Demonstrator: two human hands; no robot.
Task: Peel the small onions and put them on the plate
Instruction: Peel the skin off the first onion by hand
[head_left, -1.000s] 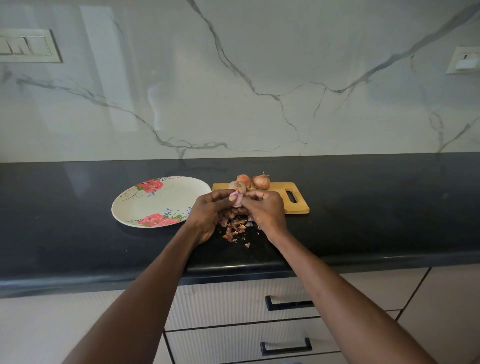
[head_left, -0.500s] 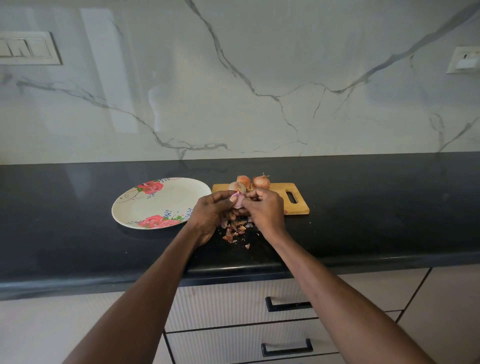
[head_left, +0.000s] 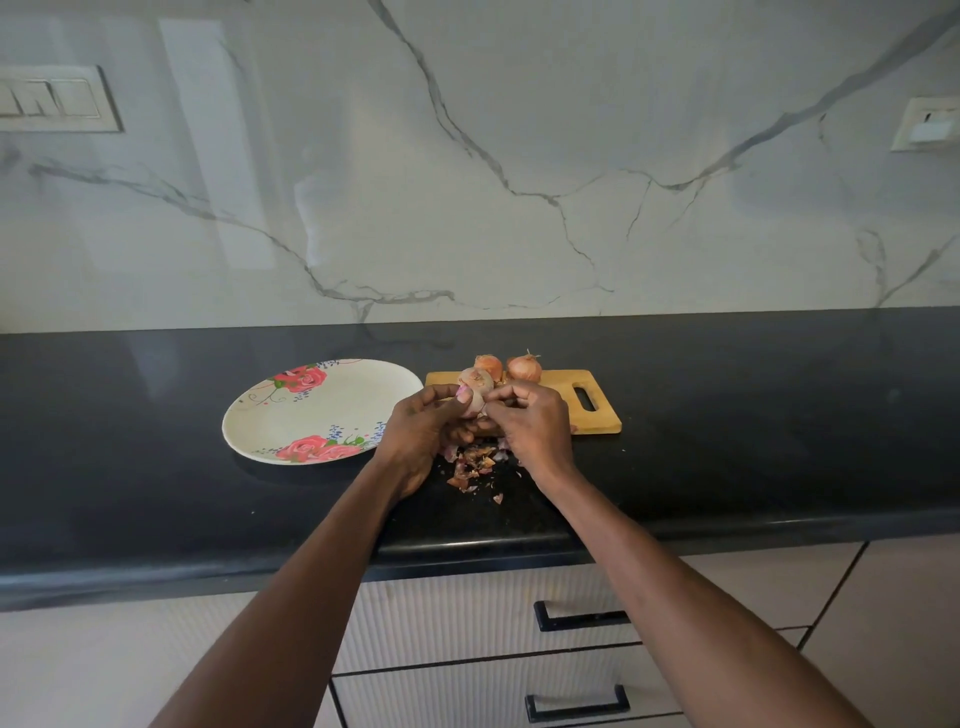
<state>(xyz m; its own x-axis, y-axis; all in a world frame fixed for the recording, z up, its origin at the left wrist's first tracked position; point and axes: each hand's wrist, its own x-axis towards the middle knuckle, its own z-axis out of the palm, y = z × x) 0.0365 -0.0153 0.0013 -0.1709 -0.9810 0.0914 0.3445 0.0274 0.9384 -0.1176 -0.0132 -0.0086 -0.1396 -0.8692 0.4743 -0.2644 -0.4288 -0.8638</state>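
Left hand (head_left: 423, 426) grips a half-peeled onion (head_left: 475, 392) above the surface (head_left: 727, 415); right hand (head_left: 530, 421) pinches its skin. Two unpeeled onions (head_left: 523, 367) sit on the cutting board (head_left: 597, 410)'s far edge, plate (head_left: 311, 410) left, peel scraps (head_left: 472, 465) near.

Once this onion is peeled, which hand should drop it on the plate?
Probably the left hand: it grips the half-peeled small onion and sits beside the white rose-patterned plate; the right hand is farther away.

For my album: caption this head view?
Both hands peel an onion beside the plate.
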